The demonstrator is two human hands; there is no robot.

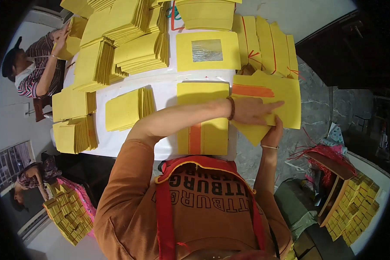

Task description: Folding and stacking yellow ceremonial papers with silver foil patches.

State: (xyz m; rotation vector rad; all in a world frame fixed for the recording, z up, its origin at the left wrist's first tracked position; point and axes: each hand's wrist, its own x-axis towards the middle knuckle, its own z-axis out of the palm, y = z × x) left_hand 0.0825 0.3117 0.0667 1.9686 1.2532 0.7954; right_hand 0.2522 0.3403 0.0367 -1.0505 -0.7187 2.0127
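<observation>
A yellow paper sheet (286,91) with an orange band is held out past the table's right edge, its lower corner folded or doubled. My left hand (249,110) reaches across and lies over it, index finger stretched along the paper, other fingers partly curled. From below, my right hand (273,135) pinches the sheet's lower edge between thumb and fingers; part of the grip is hidden. Beside them, under my left forearm, lies another yellow paper piece (203,95) with an orange strip (195,141). Beyond it sits a yellow sheet with a silver rectangle (207,50).
Tall stacks of yellow paper (130,47) cover the table's far left; a smaller stack (128,110) sits nearer. Tied yellow bundles (266,45) stand far right. One person (39,71) handles yellow paper at left; another (32,177) is near piled bundles (69,212).
</observation>
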